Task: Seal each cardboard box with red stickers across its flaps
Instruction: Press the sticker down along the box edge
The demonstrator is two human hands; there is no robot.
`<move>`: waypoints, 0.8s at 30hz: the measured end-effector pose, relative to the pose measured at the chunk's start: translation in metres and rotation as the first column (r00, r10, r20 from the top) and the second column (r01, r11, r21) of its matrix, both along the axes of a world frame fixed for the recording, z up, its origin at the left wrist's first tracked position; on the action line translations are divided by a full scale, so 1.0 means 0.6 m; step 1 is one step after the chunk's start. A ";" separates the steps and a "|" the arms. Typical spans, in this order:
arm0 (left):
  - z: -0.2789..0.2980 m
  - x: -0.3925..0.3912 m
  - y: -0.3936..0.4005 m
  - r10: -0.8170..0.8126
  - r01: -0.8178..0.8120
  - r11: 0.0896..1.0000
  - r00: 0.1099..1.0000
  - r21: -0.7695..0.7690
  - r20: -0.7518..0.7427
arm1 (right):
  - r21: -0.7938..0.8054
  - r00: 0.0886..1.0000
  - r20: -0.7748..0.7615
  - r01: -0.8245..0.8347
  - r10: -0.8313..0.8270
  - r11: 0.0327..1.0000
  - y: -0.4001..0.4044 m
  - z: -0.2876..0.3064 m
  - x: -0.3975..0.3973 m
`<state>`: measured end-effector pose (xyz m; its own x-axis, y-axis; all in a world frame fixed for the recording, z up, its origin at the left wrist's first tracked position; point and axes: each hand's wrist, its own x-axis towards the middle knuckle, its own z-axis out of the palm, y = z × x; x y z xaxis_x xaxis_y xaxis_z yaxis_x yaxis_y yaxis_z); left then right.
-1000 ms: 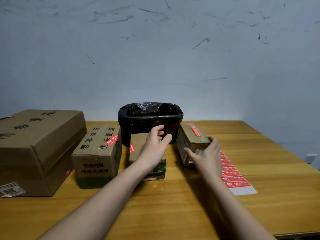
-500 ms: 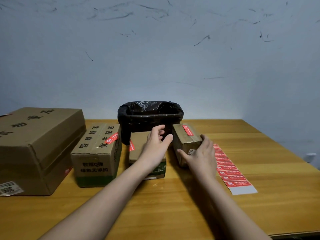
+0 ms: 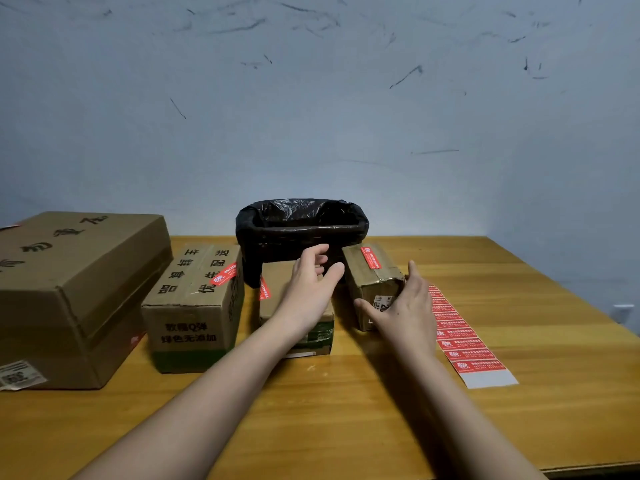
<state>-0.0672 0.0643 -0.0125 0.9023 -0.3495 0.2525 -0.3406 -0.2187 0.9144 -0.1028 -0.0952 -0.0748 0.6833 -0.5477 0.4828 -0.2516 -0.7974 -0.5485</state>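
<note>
- The right hand [image 3: 403, 308] grips the near end of the small box [image 3: 372, 284] on the worktop [image 3: 346, 410], thumb on its left, fingers on its right; a red sticker [image 3: 370, 257] already crosses the box top.
- The left hand [image 3: 311, 285] hovers over the middle box [image 3: 294, 306], fingers loosely apart, holding nothing.
- Judged step: positioning the small box.
- Next probably calls for peeling a label from the sticker strip [image 3: 464, 341] lying just right.
</note>
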 end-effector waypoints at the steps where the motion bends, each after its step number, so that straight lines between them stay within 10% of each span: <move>1: 0.000 0.000 0.000 0.000 0.000 1.000 1.000 -0.002 -0.001 | -0.001 1.000 -0.002 -0.007 0.007 1.000 -0.001 0.000 -0.001; 16: 0.011 -0.010 -0.008 -0.025 0.027 0.999 0.992 -0.019 0.124 | 0.373 0.968 0.249 -0.136 0.042 0.918 -0.051 -0.003 -0.029; 24: 0.007 -0.021 -0.035 -0.029 -0.046 0.970 0.953 0.240 0.301 | 0.290 0.998 -0.016 -0.057 0.064 0.955 -0.096 -0.018 -0.036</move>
